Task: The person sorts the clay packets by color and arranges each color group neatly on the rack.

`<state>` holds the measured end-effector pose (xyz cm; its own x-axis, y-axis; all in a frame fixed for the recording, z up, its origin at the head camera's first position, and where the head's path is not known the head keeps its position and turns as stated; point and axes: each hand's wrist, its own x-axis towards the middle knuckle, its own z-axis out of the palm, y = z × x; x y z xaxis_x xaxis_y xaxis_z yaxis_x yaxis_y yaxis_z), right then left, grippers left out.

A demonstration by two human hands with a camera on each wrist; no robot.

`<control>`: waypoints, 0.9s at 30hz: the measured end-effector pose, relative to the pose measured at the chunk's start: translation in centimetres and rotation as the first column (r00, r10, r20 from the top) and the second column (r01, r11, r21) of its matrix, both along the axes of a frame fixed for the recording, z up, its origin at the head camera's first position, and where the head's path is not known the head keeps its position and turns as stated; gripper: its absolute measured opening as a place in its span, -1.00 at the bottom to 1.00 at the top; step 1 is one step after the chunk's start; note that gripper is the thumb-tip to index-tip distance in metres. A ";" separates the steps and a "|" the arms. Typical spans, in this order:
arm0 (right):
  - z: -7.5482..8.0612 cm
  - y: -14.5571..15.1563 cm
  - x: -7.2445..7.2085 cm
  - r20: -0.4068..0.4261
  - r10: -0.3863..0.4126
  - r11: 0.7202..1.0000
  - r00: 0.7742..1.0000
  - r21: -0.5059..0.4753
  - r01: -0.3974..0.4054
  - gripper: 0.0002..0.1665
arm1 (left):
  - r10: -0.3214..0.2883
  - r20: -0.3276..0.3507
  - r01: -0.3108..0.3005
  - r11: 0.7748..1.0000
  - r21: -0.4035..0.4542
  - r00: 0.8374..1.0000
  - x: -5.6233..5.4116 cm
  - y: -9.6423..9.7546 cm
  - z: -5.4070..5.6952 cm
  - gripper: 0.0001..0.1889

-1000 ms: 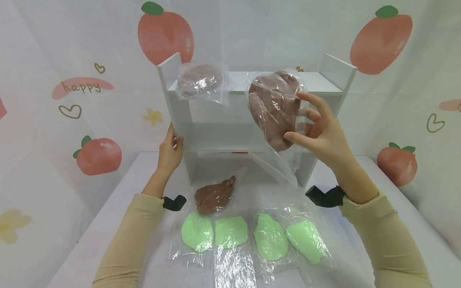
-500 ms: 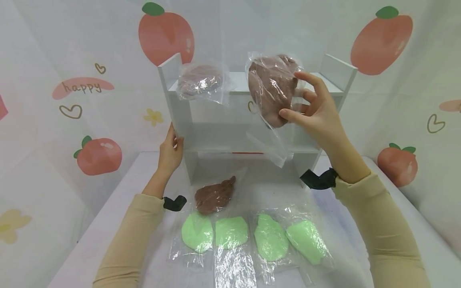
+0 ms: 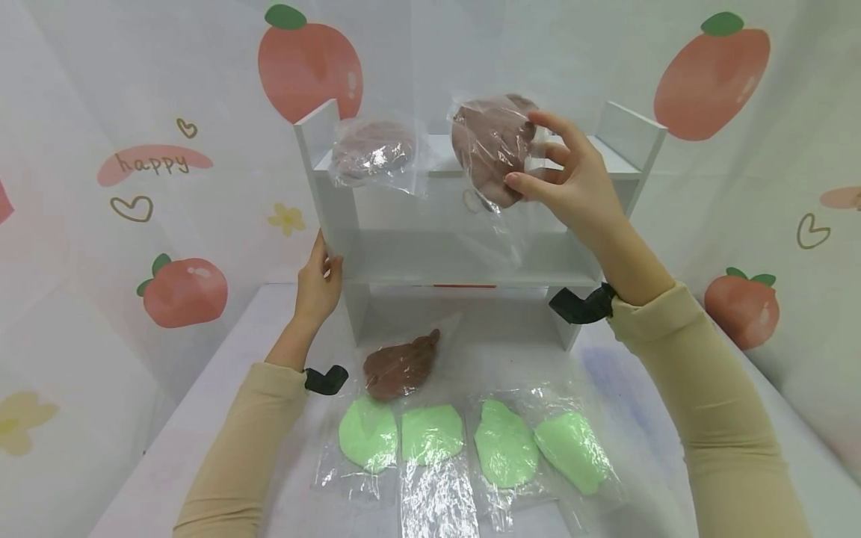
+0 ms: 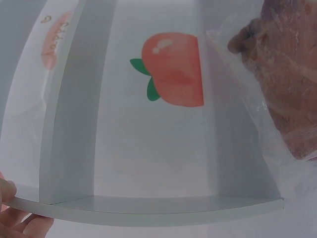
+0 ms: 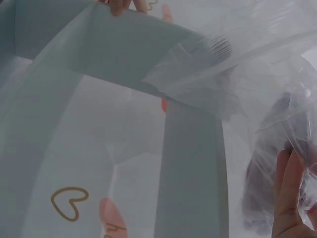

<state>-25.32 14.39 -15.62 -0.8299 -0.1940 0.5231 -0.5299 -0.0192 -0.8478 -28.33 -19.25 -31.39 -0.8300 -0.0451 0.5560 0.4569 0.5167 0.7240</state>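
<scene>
Right hand pinches brown bag near top of shelf; left hand grips shelf's left side. Likely mid-placement; next calls for lowering, release.

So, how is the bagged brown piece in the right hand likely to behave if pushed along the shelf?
The bagged brown piece seems fairly stiff: held at one side by the right hand, it shows no obvious sag. The bag's loose tail hangs below, so that part may fold or drag. Its glossy shine suggests it could be slippery.
</scene>
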 end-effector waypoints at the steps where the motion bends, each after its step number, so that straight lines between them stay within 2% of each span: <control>1: 0.2 -0.1 -0.2 0.009 -0.005 1.000 1.000 0.008 0.005 -0.17 | 0.002 0.002 -0.002 1.000 0.000 1.000 0.0 0.0 0.0 -0.36; 12: 1.4 -1.5 -2.0 0.103 -0.060 0.998 0.993 0.039 0.056 -0.15 | 0.011 0.022 -0.011 1.000 0.001 1.000 0.3 0.0 0.3 -0.35; 19: 2.1 -2.1 -2.9 0.151 -0.124 0.985 0.981 0.136 0.103 -0.17 | 0.000 0.034 0.000 1.000 0.007 0.999 0.2 0.0 0.2 -0.35; 23: 2.3 -2.2 -3.4 0.152 -0.182 0.966 0.972 0.214 0.147 -0.22 | 0.001 0.032 -0.001 1.000 0.010 0.999 0.1 0.0 0.1 -0.35; 27: 2.5 -2.3 -3.8 0.104 -0.262 0.925 0.959 0.312 0.219 -0.27 | -0.002 0.034 0.001 1.000 0.018 0.999 0.0 0.0 0.1 -0.35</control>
<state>-29.12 12.10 -13.16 -0.9317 -0.1061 0.3473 -0.3617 0.3554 -0.8619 -28.33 -19.29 -31.27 -0.8485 -0.0534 0.5265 0.4326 0.5031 0.7482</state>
